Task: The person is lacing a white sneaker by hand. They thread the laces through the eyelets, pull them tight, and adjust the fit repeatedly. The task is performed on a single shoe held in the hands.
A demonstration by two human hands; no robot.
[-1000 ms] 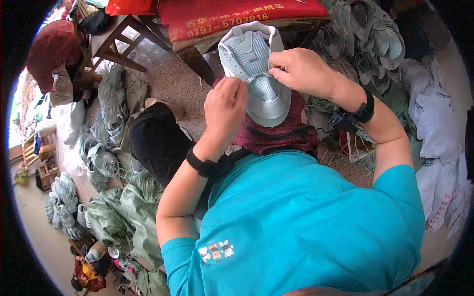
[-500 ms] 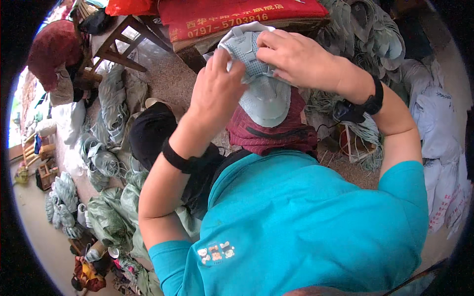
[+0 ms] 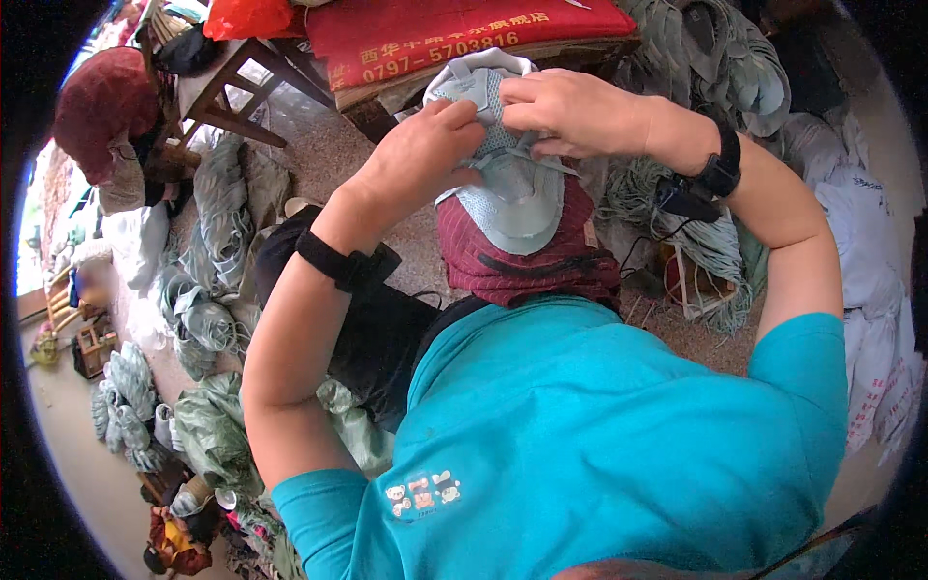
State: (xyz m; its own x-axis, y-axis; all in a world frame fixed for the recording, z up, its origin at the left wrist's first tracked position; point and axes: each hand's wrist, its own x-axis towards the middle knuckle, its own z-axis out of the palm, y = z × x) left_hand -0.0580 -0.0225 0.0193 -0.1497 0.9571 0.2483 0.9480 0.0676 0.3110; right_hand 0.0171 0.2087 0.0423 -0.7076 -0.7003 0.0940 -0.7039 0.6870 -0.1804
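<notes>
- Nearest to you, your turquoise shirt (image 3: pixel 599 406) fills the middle, with a green sack (image 3: pixel 217 425) well off to the left.
- Just beyond your waist, a maroon cloth (image 3: pixel 512 275) lies under the toe end of the pale grey shoe (image 3: pixel 527 217), which points its toe at you and its collar away.
- On the shoe's left side, your left hand (image 3: pixel 425 150) rests with fingers bent over the opening; on its right, your right hand (image 3: pixel 580 114) reaches in likewise. They are apart, with a narrow gap between them; you cannot tell from this angle whether either pinches an edge or only touches.
- It should feel light, with soft, giving mesh and a firmer toe that seems to keep its shape; probably not slippery. Take hold along the sturdier borders of the opening, or steady the toe, rather than tugging thin mesh.
- Out to the right, white sacks (image 3: pixel 851 222) are piled.
- Beyond the shoe's collar stands the worktop (image 3: pixel 360 101), spread with a red cloth (image 3: pixel 425 34); grey bundles (image 3: pixel 744 68) lie to its right, a wooden stool (image 3: pixel 242 126) to its left.
</notes>
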